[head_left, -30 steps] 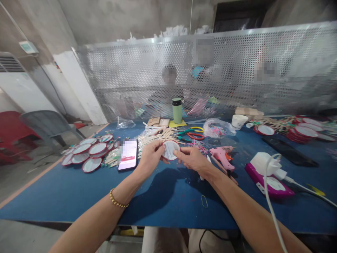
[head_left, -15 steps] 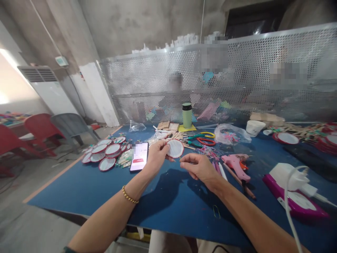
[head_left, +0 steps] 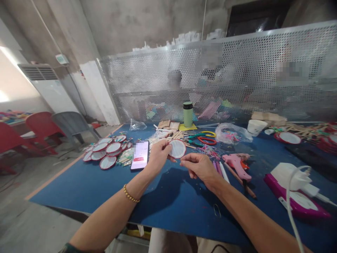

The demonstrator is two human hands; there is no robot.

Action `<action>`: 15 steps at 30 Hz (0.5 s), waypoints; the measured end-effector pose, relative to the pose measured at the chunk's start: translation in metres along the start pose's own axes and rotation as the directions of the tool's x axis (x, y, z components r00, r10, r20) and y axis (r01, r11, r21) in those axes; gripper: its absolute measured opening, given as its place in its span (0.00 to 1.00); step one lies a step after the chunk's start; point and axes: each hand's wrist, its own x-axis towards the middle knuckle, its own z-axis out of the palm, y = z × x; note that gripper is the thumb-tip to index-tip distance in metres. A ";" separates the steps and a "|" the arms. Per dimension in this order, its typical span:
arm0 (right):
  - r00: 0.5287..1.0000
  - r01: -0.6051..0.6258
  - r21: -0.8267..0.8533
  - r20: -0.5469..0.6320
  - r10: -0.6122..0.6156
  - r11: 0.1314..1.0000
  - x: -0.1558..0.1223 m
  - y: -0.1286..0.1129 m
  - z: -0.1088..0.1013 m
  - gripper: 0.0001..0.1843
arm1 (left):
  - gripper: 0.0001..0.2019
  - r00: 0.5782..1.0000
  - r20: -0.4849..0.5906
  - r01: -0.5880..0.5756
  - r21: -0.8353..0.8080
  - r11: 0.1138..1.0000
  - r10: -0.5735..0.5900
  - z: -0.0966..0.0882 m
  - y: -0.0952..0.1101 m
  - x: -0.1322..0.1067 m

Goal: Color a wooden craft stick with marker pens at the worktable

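My left hand [head_left: 158, 157] pinches a small round white disc with a red rim [head_left: 177, 149] and holds it upright above the blue table [head_left: 79, 186]. My right hand [head_left: 200, 167] hovers just to the right of the disc, a little below it, with fingertips pinched together; what they hold, if anything, is too small to make out. A gold bead bracelet [head_left: 130, 194] sits on my left wrist.
A phone [head_left: 140, 155] lies left of my hands, beside a pile of finished red-rimmed discs [head_left: 105, 151]. A pink glue gun [head_left: 236, 162], scissors [head_left: 202, 137], wooden sticks, a green bottle [head_left: 187, 114], a paper cup [head_left: 255, 127] and a white charger on a purple case [head_left: 295, 188] surround them. People sit behind a perforated metal screen.
My right hand has let go of the disc's edge and drawn slightly down and right with fingers pinched. The left hand keeps the disc. The camera has tilted up and turned left.
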 end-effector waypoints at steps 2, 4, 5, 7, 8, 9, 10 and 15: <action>1.000 -0.008 0.002 -0.018 0.008 1.000 0.000 0.000 0.000 0.12 | 0.09 1.000 0.005 0.000 -0.005 1.000 0.000 0.000 0.001 -0.001; 0.999 -0.014 0.010 -0.036 0.014 1.000 0.000 -0.001 0.000 0.12 | 0.09 1.000 0.007 0.002 -0.003 1.000 -0.002 0.000 0.002 -0.001; 0.999 -0.016 0.014 -0.046 0.017 1.000 0.000 -0.001 0.001 0.13 | 0.09 1.000 0.009 0.003 0.000 1.000 -0.003 0.000 0.002 -0.002; 0.998 -0.022 0.027 -0.060 0.024 0.999 0.001 -0.001 0.001 0.13 | 0.09 1.000 0.014 0.001 0.006 1.000 -0.002 0.001 0.002 -0.002; 0.998 -0.025 0.034 -0.063 0.028 0.999 0.001 -0.001 0.001 0.13 | 0.10 1.000 0.017 0.000 0.007 1.000 0.000 0.001 0.002 -0.002; 0.997 -0.027 0.042 -0.066 0.030 0.999 0.001 -0.001 0.001 0.13 | 0.10 1.000 0.020 -0.001 0.005 1.000 0.001 0.001 0.002 -0.002; 0.997 -0.026 0.048 -0.066 0.030 0.999 0.002 -0.001 0.001 0.14 | 0.10 1.000 0.023 -0.003 0.004 1.000 0.003 0.001 0.002 -0.002; 0.998 -0.005 0.062 -0.064 0.009 0.998 0.002 0.001 0.000 0.15 | 0.09 0.999 0.035 0.003 -0.009 1.000 -0.003 0.003 0.002 -0.003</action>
